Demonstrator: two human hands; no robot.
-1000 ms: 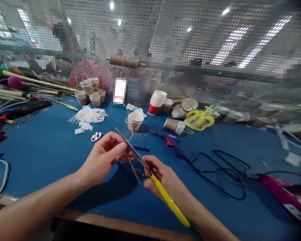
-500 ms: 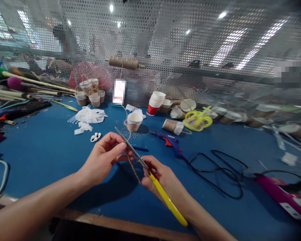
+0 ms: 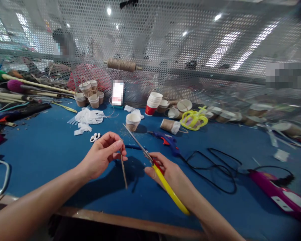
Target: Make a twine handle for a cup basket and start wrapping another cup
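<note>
Left thumb and forefinger pinched on one short piece of twine [image 3: 124, 170], free end hanging toward 6 o'clock; other fingers of the left hand [image 3: 104, 155] loosely curled. Right hand [image 3: 172, 174]: fingers curled round the red and yellow handles of one pair of scissors [image 3: 167, 184], tips aimed at 11, just off the left fingertips; blades look nearly together.

Counts, by clock from the gap between the hands:
12, one twine-wrapped cup [image 3: 132, 126] upright, white-rimmed. Between 11 and 12, one phone [image 3: 117, 93] propped up; above it, one spool of twine [image 3: 121, 65] on a rod at the mesh [image 3: 165, 47]. Near 11, five small wrapped cups with handles [image 3: 93, 100], clustered. Between 10 and 11, white crumpled material [image 3: 90, 116], pieces not countable. Between 12 and 1, one stack of paper cups [image 3: 152, 108], lowest red. Between 1 and 2, one wrapped cup on its side [image 3: 169, 126]. At 2, one blue glue gun [image 3: 172, 144], lying on the table [image 3: 52, 150].

Against a second ago: the blades then crossed at the left fingertips, with a strand running up past the upright cup; now scissors and fingers are apart, that strand gone from the fingers, a loose end lying below the phone
</note>
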